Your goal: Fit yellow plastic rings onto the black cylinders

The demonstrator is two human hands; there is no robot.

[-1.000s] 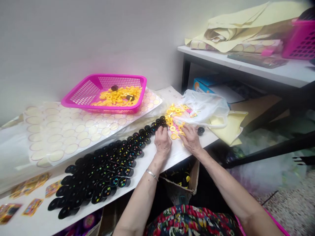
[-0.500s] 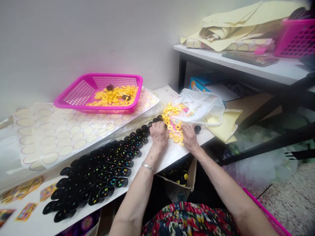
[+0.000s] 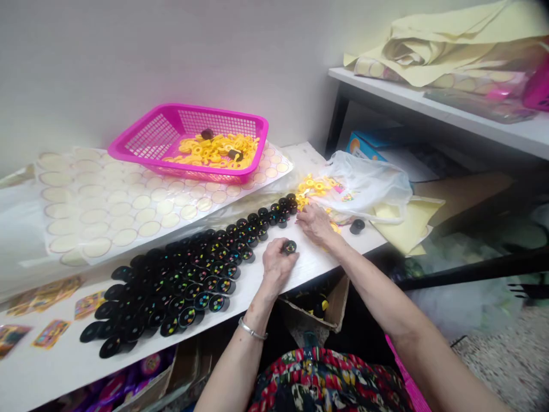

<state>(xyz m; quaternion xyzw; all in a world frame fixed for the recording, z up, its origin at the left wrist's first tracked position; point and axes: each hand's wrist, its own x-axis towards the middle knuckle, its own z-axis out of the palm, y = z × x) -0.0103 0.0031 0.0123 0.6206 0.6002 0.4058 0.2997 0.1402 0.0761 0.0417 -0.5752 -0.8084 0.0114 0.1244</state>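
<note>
My left hand (image 3: 277,264) is closed round a small black cap (image 3: 289,246) with coloured dots, held just above the white table (image 3: 274,286). My right hand (image 3: 315,223) lies palm down with fingers bent on a heap of yellow rings (image 3: 315,186) at the mouth of a clear plastic bag (image 3: 369,183); whether it holds a ring is hidden. Rows of several black dotted caps (image 3: 193,272) run diagonally across the table, left of both hands.
A pink basket (image 3: 141,146) with yellow rings and two black pieces sits on a sheet of round stickers (image 3: 107,212). A loose black cap (image 3: 357,226) lies right of my right hand. Colourful stickers (image 3: 51,332) lie at far left. A shelf (image 3: 429,109) with yellow paper stands at right, a cardboard box (image 3: 317,309) below the table.
My left hand has drawn back from the end of the cap row toward me, now holding a black cap. My right hand slid left over the yellow rings. The camera shifted slightly.
</note>
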